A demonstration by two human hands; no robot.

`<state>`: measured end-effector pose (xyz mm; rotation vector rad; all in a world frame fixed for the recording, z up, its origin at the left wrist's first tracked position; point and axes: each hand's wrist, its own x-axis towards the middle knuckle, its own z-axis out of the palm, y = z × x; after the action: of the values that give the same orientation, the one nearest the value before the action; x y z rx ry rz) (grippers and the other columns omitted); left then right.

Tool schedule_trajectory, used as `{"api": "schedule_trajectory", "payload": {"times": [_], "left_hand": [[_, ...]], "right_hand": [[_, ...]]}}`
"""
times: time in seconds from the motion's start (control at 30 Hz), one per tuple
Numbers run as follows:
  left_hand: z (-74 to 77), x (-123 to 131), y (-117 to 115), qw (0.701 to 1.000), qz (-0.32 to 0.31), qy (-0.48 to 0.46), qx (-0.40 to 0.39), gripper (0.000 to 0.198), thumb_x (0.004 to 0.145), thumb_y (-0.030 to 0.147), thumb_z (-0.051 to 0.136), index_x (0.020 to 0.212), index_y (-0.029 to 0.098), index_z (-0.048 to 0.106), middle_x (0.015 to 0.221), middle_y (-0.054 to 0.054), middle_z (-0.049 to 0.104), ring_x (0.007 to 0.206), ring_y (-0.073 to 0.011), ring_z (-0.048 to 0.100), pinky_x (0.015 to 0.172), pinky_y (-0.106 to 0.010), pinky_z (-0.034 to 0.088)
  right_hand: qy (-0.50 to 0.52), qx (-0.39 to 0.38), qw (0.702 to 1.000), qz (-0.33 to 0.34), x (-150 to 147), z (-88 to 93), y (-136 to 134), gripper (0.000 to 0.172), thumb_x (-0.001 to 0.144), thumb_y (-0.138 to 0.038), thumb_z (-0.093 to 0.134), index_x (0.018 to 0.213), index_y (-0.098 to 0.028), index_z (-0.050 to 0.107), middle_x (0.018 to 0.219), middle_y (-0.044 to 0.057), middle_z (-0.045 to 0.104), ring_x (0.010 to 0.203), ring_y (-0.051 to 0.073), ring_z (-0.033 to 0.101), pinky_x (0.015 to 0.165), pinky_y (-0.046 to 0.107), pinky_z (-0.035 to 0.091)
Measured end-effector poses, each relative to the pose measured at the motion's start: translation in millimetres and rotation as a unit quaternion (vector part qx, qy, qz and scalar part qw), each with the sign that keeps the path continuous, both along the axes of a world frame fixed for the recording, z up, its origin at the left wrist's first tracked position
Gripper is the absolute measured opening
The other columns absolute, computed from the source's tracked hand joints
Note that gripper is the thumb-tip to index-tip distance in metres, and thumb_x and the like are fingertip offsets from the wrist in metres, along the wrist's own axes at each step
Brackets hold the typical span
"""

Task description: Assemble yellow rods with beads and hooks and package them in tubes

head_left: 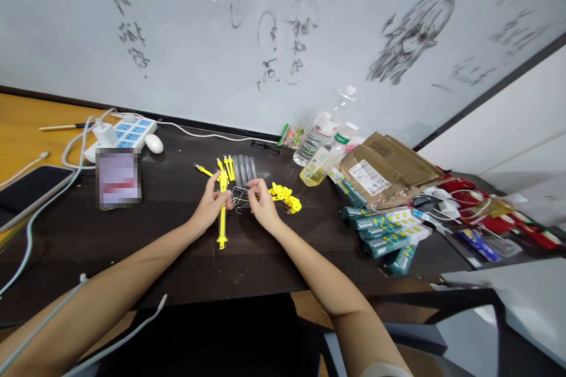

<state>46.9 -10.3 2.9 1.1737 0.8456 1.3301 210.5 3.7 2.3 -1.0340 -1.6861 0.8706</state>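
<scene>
My left hand is closed around the upper part of a long yellow plastic rod, which points down toward the table's front edge. Beside it, my right hand has its fingers pinched together at a small heap of bent metal wire hooks; whether a hook is between them is hard to make out. Clear plastic tubes lie side by side just beyond the hands. Several thin yellow sticks rest left of the tubes. Small yellow plastic parts are piled right of my right hand.
On the left are a power strip with white cables, a phone and a blurred-out item. Bottles, a cardboard parcel and several green boxes stand or lie to the right. A whiteboard rises behind.
</scene>
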Motion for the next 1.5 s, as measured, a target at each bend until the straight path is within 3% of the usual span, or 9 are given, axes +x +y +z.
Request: {"api": "schedule_trajectory", "payload": {"times": [0.2, 0.4, 0.53, 0.63, 0.77, 0.93, 1.13, 1.33, 1.5], "left_hand": [[-0.5, -4, 4, 0.998, 0.046, 0.044, 0.003, 0.076, 0.08, 0.026, 0.054, 0.144, 0.014, 0.016, 0.05, 0.011, 0.05, 0.056, -0.0117, 0.058, 0.073, -0.031, 0.049], [-2.2, -9, 0, 0.981, 0.069, 0.172, 0.052, 0.072, 0.081, 0.027, 0.055, 0.145, 0.019, 0.021, 0.054, 0.008, 0.054, 0.067, -0.0161, 0.064, 0.075, -0.031, 0.045], [0.0, -12, -3, 0.954, 0.094, 0.274, 0.073, 0.07, 0.083, 0.03, 0.054, 0.145, 0.021, 0.022, 0.058, 0.006, 0.059, 0.057, -0.0148, 0.058, 0.065, -0.028, 0.041], [5.0, -12, -6, 0.94, 0.1, 0.317, 0.081, 0.069, 0.084, 0.03, 0.05, 0.145, 0.019, 0.02, 0.061, 0.005, 0.061, 0.059, -0.0146, 0.057, 0.067, -0.028, 0.041], [11.3, -11, -10, 0.935, 0.085, 0.332, 0.094, 0.067, 0.085, 0.029, 0.047, 0.145, 0.018, 0.018, 0.062, 0.005, 0.061, 0.061, -0.014, 0.058, 0.07, -0.028, 0.042], [9.3, -9, -14, 0.946, -0.005, 0.301, 0.119, 0.066, 0.086, 0.031, 0.047, 0.145, 0.018, 0.019, 0.056, 0.007, 0.055, 0.054, -0.0119, 0.054, 0.063, -0.025, 0.042], [5.1, -5, -16, 0.958, -0.058, 0.264, 0.09, 0.067, 0.084, 0.029, 0.049, 0.144, 0.017, 0.02, 0.053, 0.009, 0.052, 0.045, -0.0096, 0.05, 0.054, -0.021, 0.041], [3.1, -6, -12, 0.954, -0.038, 0.285, 0.083, 0.065, 0.082, 0.028, 0.051, 0.141, 0.017, 0.027, 0.052, 0.009, 0.052, 0.046, -0.0101, 0.05, 0.053, -0.021, 0.04], [-1.4, -7, -10, 0.94, -0.039, 0.326, 0.094, 0.061, 0.082, 0.028, 0.051, 0.139, 0.016, 0.031, 0.049, 0.01, 0.05, 0.045, -0.0105, 0.049, 0.054, -0.022, 0.039]], "right_hand": [[-0.007, -0.023, 0.997, 0.067, 6, 1.7, 4, 0.015, 0.084, -0.02, 0.042, 0.097, -0.023, 0.048, 0.06, -0.008, 0.039, 0.04, 0.006, 0.04, 0.043, 0.019, 0.034], [0.016, -0.023, 1.0, 0.01, 12, 4.9, 8, 0.019, 0.076, -0.013, 0.042, 0.091, -0.022, 0.049, 0.056, -0.01, 0.04, 0.038, 0.006, 0.039, 0.04, 0.018, 0.034], [0.095, -0.076, 0.992, 0.013, 10, 5.0, 11, 0.014, 0.078, -0.021, 0.047, 0.091, -0.022, 0.047, 0.06, -0.009, 0.051, 0.039, 0.005, 0.043, 0.037, 0.017, 0.037], [0.182, -0.137, 0.972, 0.049, 7, 4.9, 12, 0.026, 0.073, -0.026, 0.057, 0.097, -0.022, 0.047, 0.068, -0.006, 0.059, 0.047, 0.007, 0.052, 0.041, 0.019, 0.046], [0.249, -0.189, 0.945, 0.093, 4, 4.6, 11, 0.037, 0.065, -0.016, 0.06, 0.099, -0.021, 0.048, 0.066, -0.007, 0.058, 0.055, 0.009, 0.057, 0.049, 0.022, 0.05], [0.208, -0.215, 0.947, 0.112, 3, 3.7, 9, 0.015, 0.072, -0.018, 0.048, 0.087, -0.02, 0.046, 0.054, -0.009, 0.045, 0.042, 0.006, 0.038, 0.04, 0.018, 0.033], [0.032, 0.009, 0.998, 0.062, -2, 6.3, -4, 0.011, 0.084, -0.021, 0.045, 0.095, -0.021, 0.042, 0.072, -0.004, 0.049, 0.066, 0.011, 0.051, 0.066, 0.025, 0.043], [-0.17, 0.168, 0.971, -0.013, 0, 9.2, -8, 0.011, 0.086, -0.018, 0.048, 0.096, -0.021, 0.053, 0.089, 0.005, 0.06, 0.085, 0.019, 0.053, 0.077, 0.035, 0.044], [-0.24, 0.214, 0.947, -0.012, 8, 10.8, -4, 0.015, 0.09, -0.019, 0.045, 0.099, -0.021, 0.057, 0.095, 0.005, 0.065, 0.087, 0.019, 0.056, 0.076, 0.032, 0.045]]}}
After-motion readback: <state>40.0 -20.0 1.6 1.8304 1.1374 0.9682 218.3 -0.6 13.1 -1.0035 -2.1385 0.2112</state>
